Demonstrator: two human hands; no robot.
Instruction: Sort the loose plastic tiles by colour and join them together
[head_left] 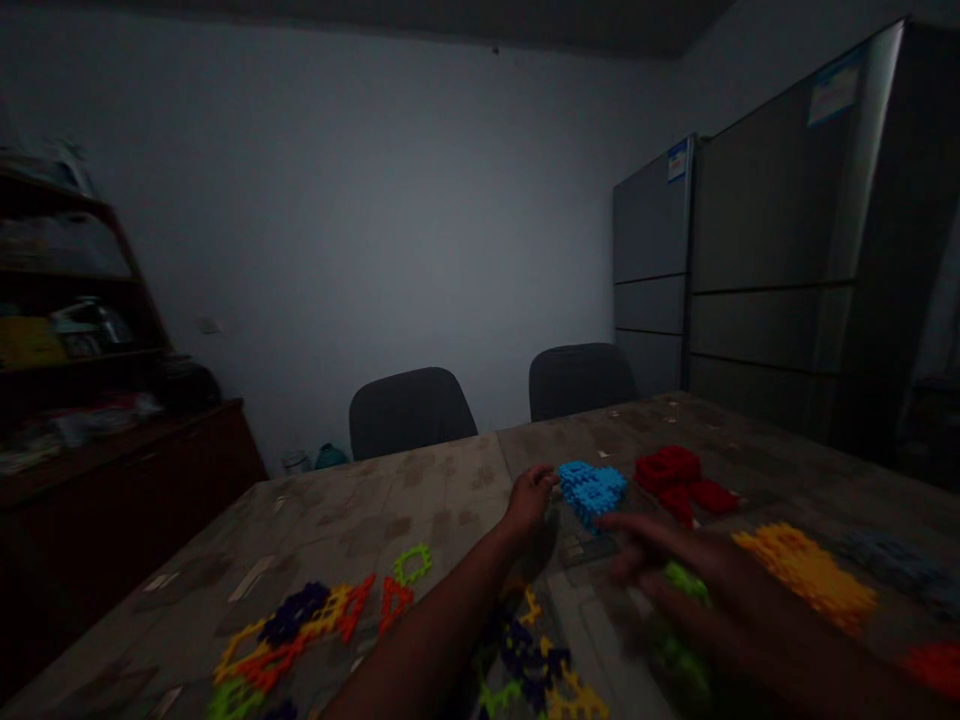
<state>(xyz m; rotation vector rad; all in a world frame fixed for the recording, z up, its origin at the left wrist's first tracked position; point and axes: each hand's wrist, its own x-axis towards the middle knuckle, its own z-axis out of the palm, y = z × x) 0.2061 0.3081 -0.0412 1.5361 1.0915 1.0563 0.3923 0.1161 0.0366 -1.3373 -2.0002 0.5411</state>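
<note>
A pile of light blue interlocking plastic pieces (592,488) lies on the table between my two hands. My left hand (531,496) is at its left side, fingers loosely bent and nothing visible in them. On the near right side, my right hand (664,555) is smeared by motion, its index finger stretched toward the blue pile and its other fingers apart. Whether either hand touches the pieces is unclear. Green pieces (686,580) lie under the right hand and are partly hidden by it. Dark purple pieces (525,655) and yellow ones (577,695) lie near my left forearm.
Red pieces (671,472) are heaped beyond the right hand, with a yellow-orange pile (806,570) and grey-blue pieces (896,565) farther right. Orange frames (394,600) and a lime ring (412,564) lie left. Two chairs (411,410) stand behind the patterned table (337,520).
</note>
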